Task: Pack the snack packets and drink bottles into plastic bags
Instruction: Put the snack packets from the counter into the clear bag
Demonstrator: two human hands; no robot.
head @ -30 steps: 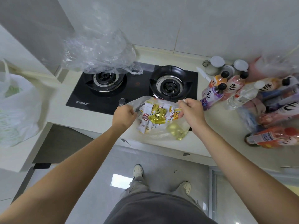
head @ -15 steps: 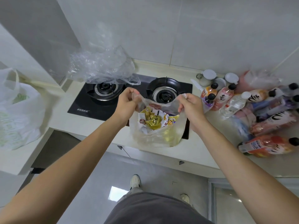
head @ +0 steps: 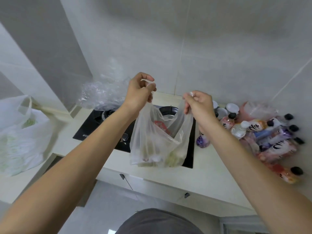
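Above stove (head: 94, 123): hand-held bag (head: 152, 137) of snacks (head: 161, 127)

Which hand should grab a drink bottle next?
Probably the right hand. The drink bottles lie just beside it on the counter, while the left hand is on the far side. The left could keep holding the plastic bag.

Snack bag (head: 158, 142) hangs before the stove (head: 108, 130) — bottles (head: 273, 137) lie right, another bag (head: 22, 137) left.
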